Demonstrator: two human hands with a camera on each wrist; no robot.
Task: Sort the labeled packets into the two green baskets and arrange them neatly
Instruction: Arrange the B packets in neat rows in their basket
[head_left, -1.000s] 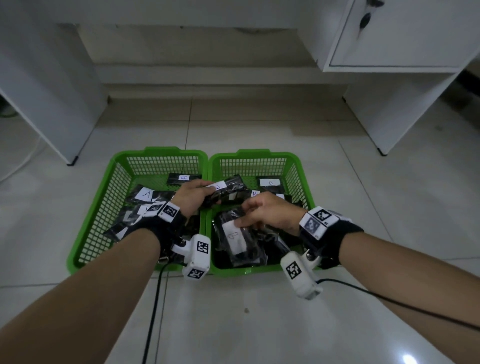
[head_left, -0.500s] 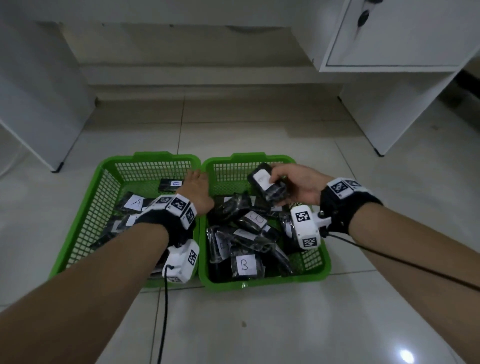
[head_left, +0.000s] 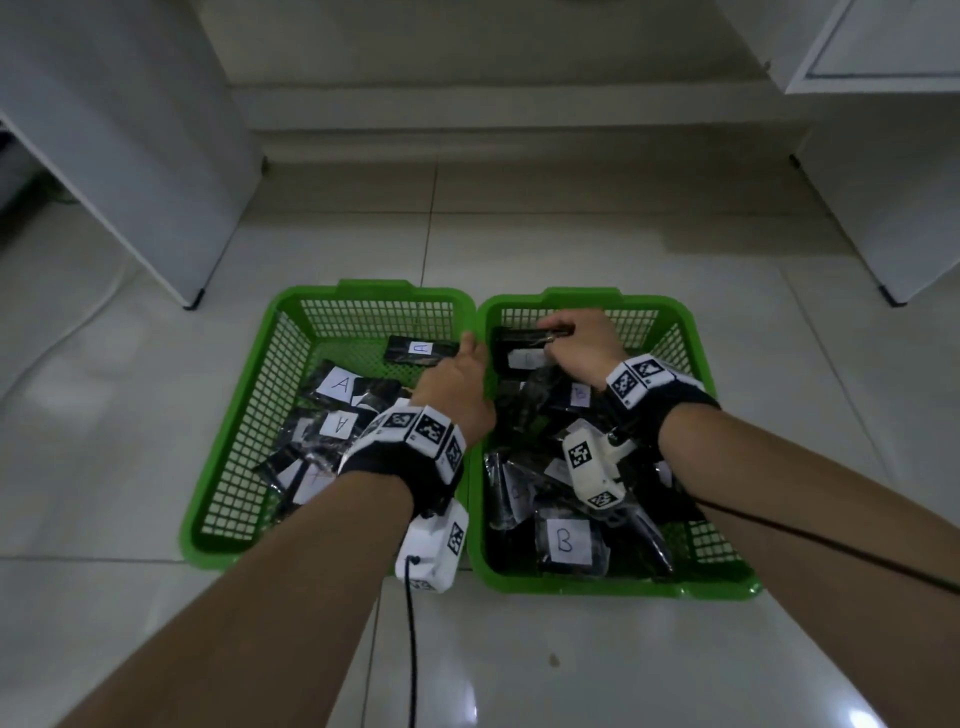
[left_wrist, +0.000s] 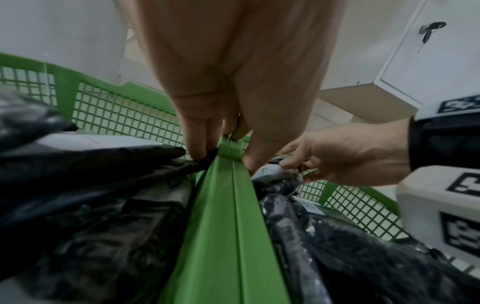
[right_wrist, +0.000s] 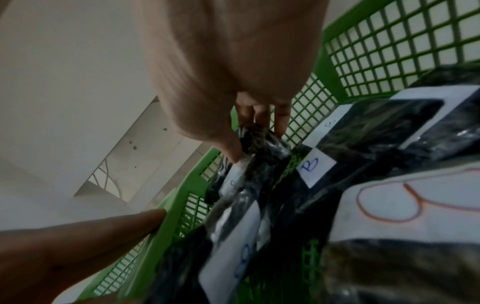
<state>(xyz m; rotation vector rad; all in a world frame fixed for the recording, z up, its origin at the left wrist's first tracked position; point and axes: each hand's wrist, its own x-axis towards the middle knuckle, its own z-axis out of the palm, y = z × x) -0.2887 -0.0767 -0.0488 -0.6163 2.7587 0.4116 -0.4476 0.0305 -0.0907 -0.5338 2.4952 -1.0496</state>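
Probably the right hand (head_left: 576, 349), pinching a black plastic labeled packet (right_wrist: 262, 150) at the right green mesh basket's (head_left: 675, 322) far wall, could drop it askew; left hand (head_left: 457, 382), fingers straight, rests on the rims.

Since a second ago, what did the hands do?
The right hand lifted a packet from the right basket's near side and carried it to the far end, still gripping it. The left hand let its packet go and rests on the rims. Both baskets stayed put.
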